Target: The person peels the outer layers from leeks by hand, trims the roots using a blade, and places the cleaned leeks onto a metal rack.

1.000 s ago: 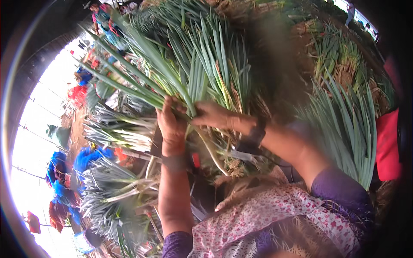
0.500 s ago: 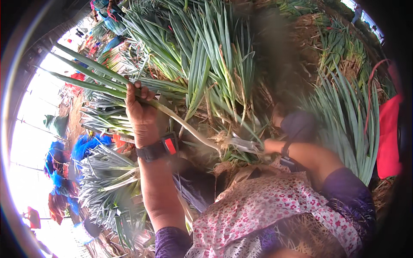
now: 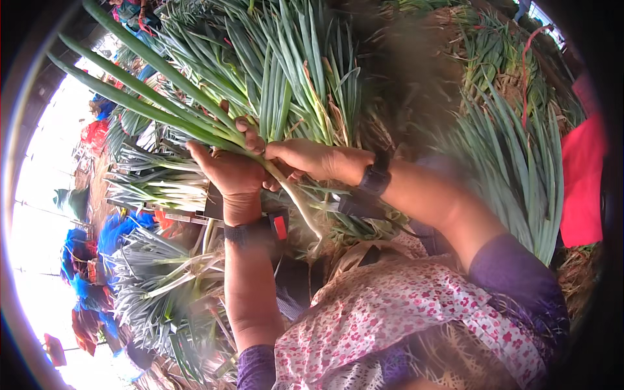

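Observation:
One long green onion slants across in front of me, its green leaves fanning to the upper left and its white stalk with roots hanging toward my lap. My left hand is closed around it where the leaves meet the stalk. Just below that grip my right hand has its fingers and thumb closed on the same stalk, touching the left hand; some of its fingertips are hidden. Behind both hands stands a thick heap of green onions with tall leaves.
To the left lie a stack of green onions with white stems and a lower pile. More leafy onions stand at the right beside a red cloth. Blue netting lies at the far left. A flowered apron covers my lap.
My right hand has come up and left from near the root end to the stalk beside my left hand. The onion and left hand have shifted slightly, the root end moving left.

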